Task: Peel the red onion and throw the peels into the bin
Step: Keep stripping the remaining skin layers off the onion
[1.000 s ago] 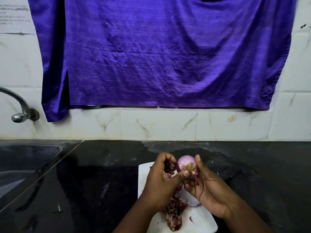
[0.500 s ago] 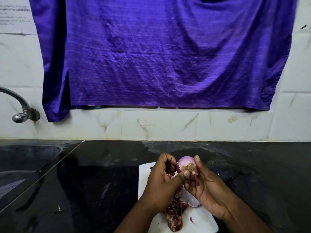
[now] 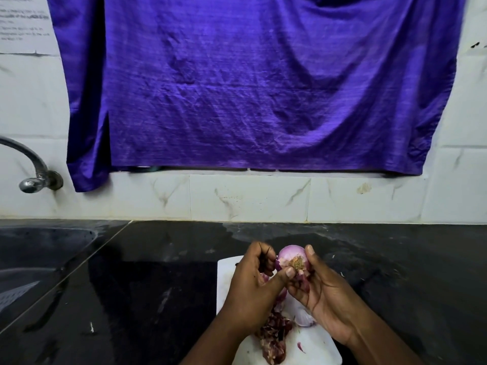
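Onion: red onion [image 3: 291,255] is sitting root-end toward the camera, above the board [image 3: 226,280] at its 12 o'clock edge.
Right hand [image 3: 324,293]: curling round the onion.
Left hand [image 3: 253,283]: pinching a skin flap [image 3: 277,264] at the onion's 9 o'clock.
Handling: probably light, firm and slick; the papery skin is likely tearing easily.
Room: surface [image 3: 158,285] is lying open toward 3 o'clock; sink [image 3: 39,254] is bordering it at 9 o'clock.

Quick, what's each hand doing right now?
Left hand: closed, thumb and fingers on the red onion.
Right hand: closed, holding the red onion.

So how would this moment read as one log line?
step: peeling | right hand: holds red onion | left hand: pinches skin | peels: on board
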Motion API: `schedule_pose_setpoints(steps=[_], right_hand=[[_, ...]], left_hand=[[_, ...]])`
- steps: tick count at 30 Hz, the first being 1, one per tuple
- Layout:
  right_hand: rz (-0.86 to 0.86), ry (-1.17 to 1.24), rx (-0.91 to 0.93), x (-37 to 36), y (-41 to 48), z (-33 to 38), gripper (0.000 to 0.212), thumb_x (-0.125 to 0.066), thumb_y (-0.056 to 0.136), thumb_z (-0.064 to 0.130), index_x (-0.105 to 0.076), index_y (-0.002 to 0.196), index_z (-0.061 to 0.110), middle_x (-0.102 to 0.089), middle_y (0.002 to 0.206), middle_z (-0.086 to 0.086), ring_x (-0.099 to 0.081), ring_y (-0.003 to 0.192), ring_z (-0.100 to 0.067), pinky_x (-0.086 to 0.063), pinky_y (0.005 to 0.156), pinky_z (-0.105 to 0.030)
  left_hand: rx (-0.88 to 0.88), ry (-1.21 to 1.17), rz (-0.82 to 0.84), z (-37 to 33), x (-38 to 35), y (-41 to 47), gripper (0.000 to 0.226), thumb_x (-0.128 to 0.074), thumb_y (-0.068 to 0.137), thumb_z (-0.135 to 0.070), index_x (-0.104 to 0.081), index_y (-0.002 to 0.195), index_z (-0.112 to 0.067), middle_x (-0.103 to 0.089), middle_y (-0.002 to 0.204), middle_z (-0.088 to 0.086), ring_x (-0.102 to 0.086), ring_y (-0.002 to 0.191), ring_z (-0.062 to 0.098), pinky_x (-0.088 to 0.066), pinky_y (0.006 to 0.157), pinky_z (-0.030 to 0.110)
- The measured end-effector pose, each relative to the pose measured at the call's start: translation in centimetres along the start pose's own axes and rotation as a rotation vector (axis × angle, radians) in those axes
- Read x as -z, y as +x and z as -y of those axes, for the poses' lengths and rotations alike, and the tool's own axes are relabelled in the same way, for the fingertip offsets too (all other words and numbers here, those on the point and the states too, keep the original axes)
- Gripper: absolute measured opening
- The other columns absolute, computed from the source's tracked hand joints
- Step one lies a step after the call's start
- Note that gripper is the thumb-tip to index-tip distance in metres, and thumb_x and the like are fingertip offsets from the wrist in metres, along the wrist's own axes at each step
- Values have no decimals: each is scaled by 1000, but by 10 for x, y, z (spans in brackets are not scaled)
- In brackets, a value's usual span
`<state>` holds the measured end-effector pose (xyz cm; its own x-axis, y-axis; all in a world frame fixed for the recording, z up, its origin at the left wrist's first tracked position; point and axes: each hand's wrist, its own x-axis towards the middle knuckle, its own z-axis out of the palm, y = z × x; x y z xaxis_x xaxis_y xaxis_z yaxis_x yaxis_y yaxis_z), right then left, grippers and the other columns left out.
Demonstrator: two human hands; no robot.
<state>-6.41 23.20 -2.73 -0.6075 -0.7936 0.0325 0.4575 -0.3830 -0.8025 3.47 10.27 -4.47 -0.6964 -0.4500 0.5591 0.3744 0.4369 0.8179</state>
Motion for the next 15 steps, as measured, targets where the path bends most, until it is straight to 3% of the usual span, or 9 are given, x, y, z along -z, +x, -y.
schedule_pose_setpoints(steps=[4,7,10,13,15], right_hand=[[-17,-39,40,3,3,-1,59,-71,86,36,-66,123,-9,-69,122,-32,-75,96,-29,-65,77,-34],[9,-14,54,7,4,-3,65,-76,82,37,-64,126,-9,-68,123,-34,-72,103,-34,-65,80,-36],[-6,-17,63,10,6,-5,61,-75,85,30,-58,128,-10,-66,126,-35,-66,118,-42,-61,93,-42],[-45,-41,88,11,8,-4,50,-89,74,24,-64,110,0,-67,123,-35,-69,104,-38,-62,88,-43],[-60,-75,111,13,9,-5,51,-95,65,26,-65,101,5,-70,110,-30,-72,91,-31,-65,78,-39]], left_hand=[[-5,18,-64,1,2,2,19,-73,92,-26,-55,86,-26,-58,79,-5,-54,76,11,-53,73,45],[14,18,-55,0,3,2,17,-75,93,-27,-58,93,-28,-63,86,0,-61,80,14,-56,78,44],[40,6,-78,-1,3,1,23,-77,92,-24,-62,105,-35,-69,95,-7,-67,90,13,-60,84,36],[19,27,-106,1,1,3,15,-77,92,-20,-68,97,-31,-71,93,-3,-68,87,20,-59,82,43],[-2,59,-107,3,1,4,7,-75,92,-23,-69,89,-26,-71,91,-1,-68,85,22,-58,81,49]])
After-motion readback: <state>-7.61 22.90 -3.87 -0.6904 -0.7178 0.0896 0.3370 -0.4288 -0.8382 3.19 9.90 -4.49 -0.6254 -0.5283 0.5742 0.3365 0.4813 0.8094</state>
